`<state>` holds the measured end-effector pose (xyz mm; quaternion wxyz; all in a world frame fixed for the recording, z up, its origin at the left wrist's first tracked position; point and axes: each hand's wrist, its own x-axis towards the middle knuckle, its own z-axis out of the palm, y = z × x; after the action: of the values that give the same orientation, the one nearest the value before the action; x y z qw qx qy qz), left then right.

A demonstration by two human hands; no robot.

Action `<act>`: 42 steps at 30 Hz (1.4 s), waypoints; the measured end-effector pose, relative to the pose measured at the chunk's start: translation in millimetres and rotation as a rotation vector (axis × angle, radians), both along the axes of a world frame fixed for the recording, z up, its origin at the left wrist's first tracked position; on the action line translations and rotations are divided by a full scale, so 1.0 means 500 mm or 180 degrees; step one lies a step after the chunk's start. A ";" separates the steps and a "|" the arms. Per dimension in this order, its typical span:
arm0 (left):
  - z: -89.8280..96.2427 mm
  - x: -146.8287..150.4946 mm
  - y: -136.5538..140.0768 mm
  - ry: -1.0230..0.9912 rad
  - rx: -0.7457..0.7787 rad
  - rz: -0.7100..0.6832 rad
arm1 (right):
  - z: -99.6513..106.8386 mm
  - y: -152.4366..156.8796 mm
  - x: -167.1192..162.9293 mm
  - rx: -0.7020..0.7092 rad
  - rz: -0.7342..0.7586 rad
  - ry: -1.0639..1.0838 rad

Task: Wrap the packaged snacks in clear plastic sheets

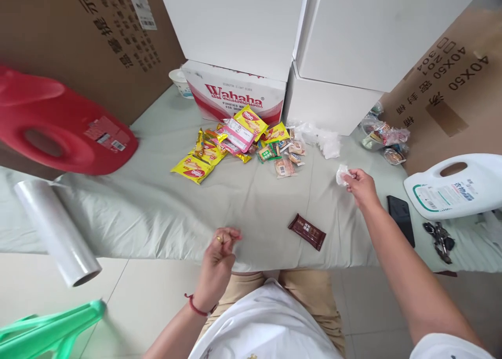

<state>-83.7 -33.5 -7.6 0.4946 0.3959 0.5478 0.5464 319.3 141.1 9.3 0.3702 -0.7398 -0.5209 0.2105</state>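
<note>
My right hand (361,185) is closed in a pinch on a small crumpled clear plastic bag (341,174), held over the right part of the cloth-covered table. My left hand (219,257) hovers by the table's front edge with its fingers curled together; whether anything small is between them I cannot make out. A dark brown wrapped snack bar (307,232) lies flat on the cloth between my hands, touched by neither. Farther back is a pile of packaged snacks, with yellow packets (193,169), a pink packet (234,136) and small clear-wrapped pieces (284,168).
Crumpled clear plastic (328,142) lies behind the right hand. At the right are a black phone (400,220), keys (440,242) and a white jug (455,186). A red jug (78,124) and a plastic film roll (58,233) lie left. A Wahaha box (239,92) stands behind.
</note>
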 end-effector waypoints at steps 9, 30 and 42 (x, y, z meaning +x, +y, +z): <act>0.071 0.085 0.034 -0.0778 -0.0835 -0.1094 | 0.022 -0.275 -0.330 -0.0782 0.1687 0.1937; 0.042 0.078 0.041 -0.1631 -0.1345 -0.1355 | 0.002 -0.318 -0.316 0.0069 0.1438 0.2264; 0.035 0.101 0.047 -0.1025 -0.0892 -0.0746 | -0.003 -0.347 -0.259 0.0069 0.1365 0.2265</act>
<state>-33.2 -10.2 10.1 0.6856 0.2921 0.4827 0.4601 190.0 -32.6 7.9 0.4827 -0.4918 -0.5049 0.5199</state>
